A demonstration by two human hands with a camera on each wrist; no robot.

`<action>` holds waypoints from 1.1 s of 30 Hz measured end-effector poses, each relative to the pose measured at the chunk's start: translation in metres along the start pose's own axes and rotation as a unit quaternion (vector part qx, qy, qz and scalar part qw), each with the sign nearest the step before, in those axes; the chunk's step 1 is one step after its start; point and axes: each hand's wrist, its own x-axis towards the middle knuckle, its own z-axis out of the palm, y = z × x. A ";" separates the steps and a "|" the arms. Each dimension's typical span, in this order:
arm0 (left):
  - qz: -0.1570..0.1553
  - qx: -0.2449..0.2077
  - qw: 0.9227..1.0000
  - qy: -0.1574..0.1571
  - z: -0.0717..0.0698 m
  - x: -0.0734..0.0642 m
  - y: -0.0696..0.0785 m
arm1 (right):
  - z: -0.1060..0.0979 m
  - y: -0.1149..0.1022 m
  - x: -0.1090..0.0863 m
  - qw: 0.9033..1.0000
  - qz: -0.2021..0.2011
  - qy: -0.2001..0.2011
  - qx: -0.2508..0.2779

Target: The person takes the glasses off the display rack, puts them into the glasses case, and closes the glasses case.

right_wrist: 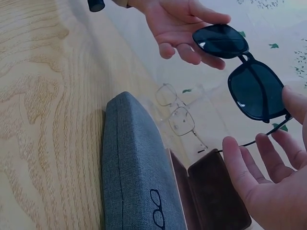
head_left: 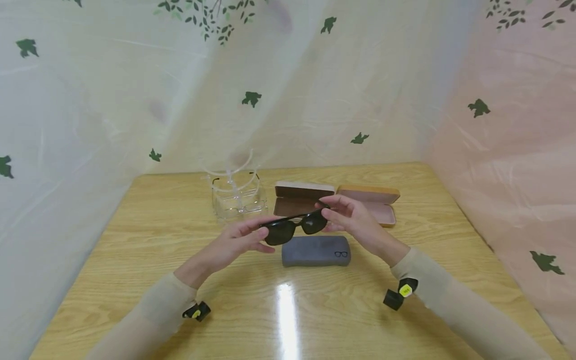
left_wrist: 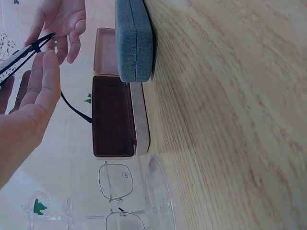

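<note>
A pair of black sunglasses is held in the air between both hands, its dark lenses facing the head camera. The left hand pinches the frame's left end, thumb in front and fingers behind. At the other end, the right hand grips near the hinge with its thumb and fingers. One temple extends from the frame past the right fingers in the right wrist view. Just below the sunglasses, a closed grey glasses case with a printed glasses mark lies on the table.
Behind the hands, a white-edged case with brown lining lies open beside an orange case with pink lining, also open. A clear stand holding wire-framed glasses stands at the back left. Printed curtains enclose the wooden table.
</note>
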 end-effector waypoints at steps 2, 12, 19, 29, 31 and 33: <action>-0.004 -0.002 1.000 -0.001 0.001 0.000 0.001 | 0.000 0.000 0.001 1.000 0.010 -0.004 0.001; -0.007 -0.004 1.000 0.010 0.000 -0.001 0.001 | -0.002 -0.002 -0.001 0.998 0.044 -0.035 -0.010; -0.009 0.001 1.000 0.008 -0.001 -0.001 0.002 | -0.008 -0.002 -0.002 0.994 0.070 -0.084 -0.006; -0.004 -0.002 1.000 -0.005 -0.003 0.002 0.003 | -0.011 -0.003 -0.003 0.990 0.091 -0.108 0.004; -0.005 -0.003 1.000 -0.010 -0.004 0.003 0.003 | -0.012 -0.002 -0.003 0.989 0.089 -0.115 0.004; -0.008 -0.002 1.000 -0.012 -0.005 0.004 0.003 | -0.013 -0.001 -0.003 0.988 0.087 -0.124 0.003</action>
